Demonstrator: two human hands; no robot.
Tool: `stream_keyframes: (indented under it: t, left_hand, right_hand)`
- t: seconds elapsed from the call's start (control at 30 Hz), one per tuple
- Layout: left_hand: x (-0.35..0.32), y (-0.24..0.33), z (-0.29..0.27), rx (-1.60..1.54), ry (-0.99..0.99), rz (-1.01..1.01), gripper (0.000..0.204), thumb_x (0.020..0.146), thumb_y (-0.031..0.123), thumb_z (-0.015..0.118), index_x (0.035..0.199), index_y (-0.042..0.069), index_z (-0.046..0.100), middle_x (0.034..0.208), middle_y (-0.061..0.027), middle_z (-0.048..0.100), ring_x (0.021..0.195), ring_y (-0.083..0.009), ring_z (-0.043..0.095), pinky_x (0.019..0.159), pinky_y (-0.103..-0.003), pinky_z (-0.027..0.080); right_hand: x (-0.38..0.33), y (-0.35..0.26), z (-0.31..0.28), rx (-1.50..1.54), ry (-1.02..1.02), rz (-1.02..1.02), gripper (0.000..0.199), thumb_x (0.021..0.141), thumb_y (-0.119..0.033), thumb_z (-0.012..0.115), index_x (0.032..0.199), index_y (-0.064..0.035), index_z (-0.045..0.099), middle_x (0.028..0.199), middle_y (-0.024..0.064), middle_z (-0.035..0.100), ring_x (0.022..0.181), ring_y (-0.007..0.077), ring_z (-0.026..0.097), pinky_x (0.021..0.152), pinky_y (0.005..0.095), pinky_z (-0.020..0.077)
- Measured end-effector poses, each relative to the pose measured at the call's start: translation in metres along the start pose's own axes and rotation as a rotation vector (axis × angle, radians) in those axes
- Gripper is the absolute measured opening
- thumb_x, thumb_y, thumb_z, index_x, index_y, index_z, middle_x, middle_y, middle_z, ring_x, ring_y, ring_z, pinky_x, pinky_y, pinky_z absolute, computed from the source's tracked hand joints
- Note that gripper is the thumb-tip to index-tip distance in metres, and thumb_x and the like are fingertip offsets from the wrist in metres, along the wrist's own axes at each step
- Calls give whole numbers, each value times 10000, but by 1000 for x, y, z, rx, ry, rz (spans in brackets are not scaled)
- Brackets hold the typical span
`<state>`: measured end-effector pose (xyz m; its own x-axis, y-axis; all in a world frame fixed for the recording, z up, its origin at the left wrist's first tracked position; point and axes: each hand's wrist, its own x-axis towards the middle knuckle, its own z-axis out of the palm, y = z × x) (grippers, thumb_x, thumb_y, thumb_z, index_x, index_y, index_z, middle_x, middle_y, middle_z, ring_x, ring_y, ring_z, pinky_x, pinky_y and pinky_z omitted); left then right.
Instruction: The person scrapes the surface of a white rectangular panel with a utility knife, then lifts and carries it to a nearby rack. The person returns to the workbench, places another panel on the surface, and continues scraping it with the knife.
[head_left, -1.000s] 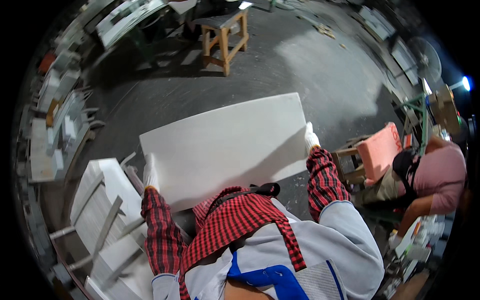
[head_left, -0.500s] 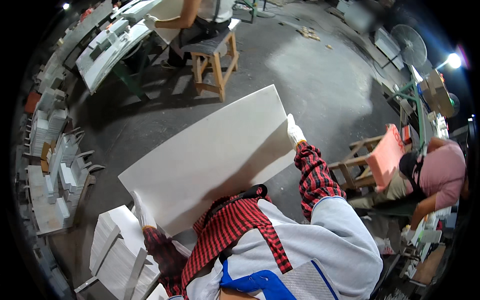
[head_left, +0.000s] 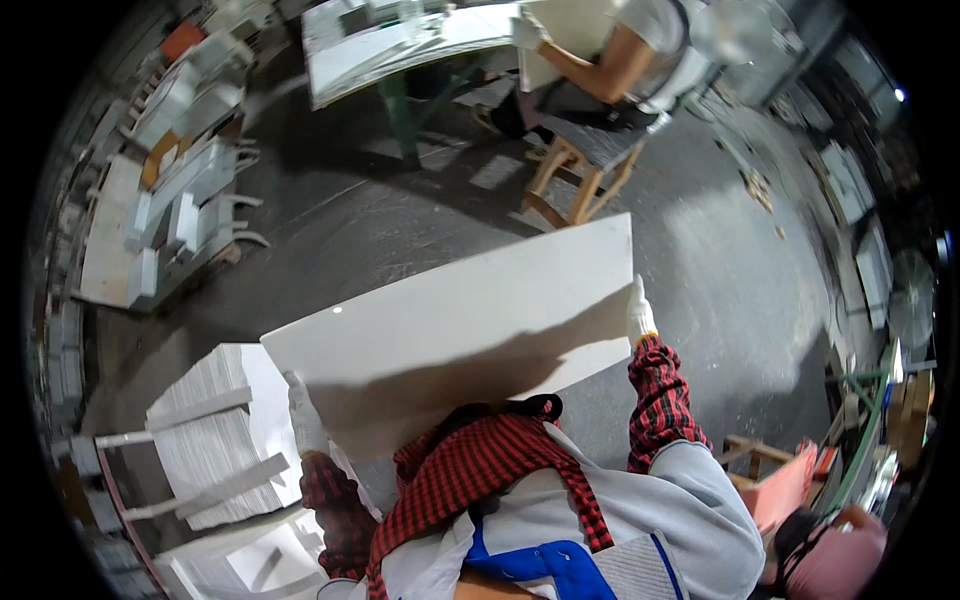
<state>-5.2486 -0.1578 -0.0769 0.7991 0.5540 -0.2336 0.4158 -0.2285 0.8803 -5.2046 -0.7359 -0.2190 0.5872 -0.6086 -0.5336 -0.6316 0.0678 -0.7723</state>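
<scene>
Board (head_left: 470, 300), broad, flat and rectangular, was held up before the wearer's body, above the grey floor (head_left: 740, 320), with its long sides running from left to right. Its face was smooth and off-white, paler toward the far edge; a wide, soft-edged shadow darkened much of the near half, leaving a lit patch at the near right. A small bright speck showed near the far left edge. The corners looked square and the edges clean, the far one slightly bowed in this wide view. Part of the near edge was hidden behind the red-and-black checked apron (head_left: 480, 460).

The left hand (head_left: 305, 412), in a white glove, gripped the left end, its fingers drawn in along that edge. The right hand (head_left: 641, 318), gloved alike, held the right end, pressed close to the edge with its fingers pointing far. How either set of fingers curled underneath could not be told.

Just left of the board stood a stack of white sheets (head_left: 200, 430) with pale slats (head_left: 215, 410) across it. Farther off, a co-worker (head_left: 650, 45) sat on a wooden stool (head_left: 595, 145) beside a worktable (head_left: 335, 70). At the near right, a person in pink (head_left: 840, 565) bent near a salmon-coloured panel (head_left: 782, 488).
</scene>
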Motion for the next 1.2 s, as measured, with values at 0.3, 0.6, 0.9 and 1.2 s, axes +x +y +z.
stream_keyframes:
  t: [0.3,0.6,0.9,1.2]
  left_hand:
    - [110,31,-18,11,-35,-28,845,975,722,356,1359,-10,534,1252,-121,607,1136,-245,554,1000,-355,423]
    - [255,104,-57,6,-81,266,587,1054,517,418,1269,-6,574,1171,-66,635,1088,-197,572,987,-343,414]
    - [358,163,-18,55,-176,462,493,1064,457,432,1133,-24,516,947,-110,556,853,-222,515,843,-347,446]
    - [437,292,11,69,-439,613,454,1053,433,476,1138,-10,526,940,-83,547,895,-155,488,847,-318,436]
  right_hand:
    - [77,-2,93,-87,-23,-160,948,961,-741,298,1446,63,428,1422,193,525,1323,274,476,1111,390,347]
    - [12,-34,192,548,61,-82,833,979,-676,357,1429,13,485,1402,160,554,1257,301,534,1080,437,409]
    - [-13,-42,252,880,261,74,452,951,-413,483,1204,-70,633,1254,106,640,1153,280,585,1028,392,456]
    - [-20,-115,352,1044,453,75,472,916,-448,516,1171,-71,639,1100,142,683,999,328,630,895,454,504]
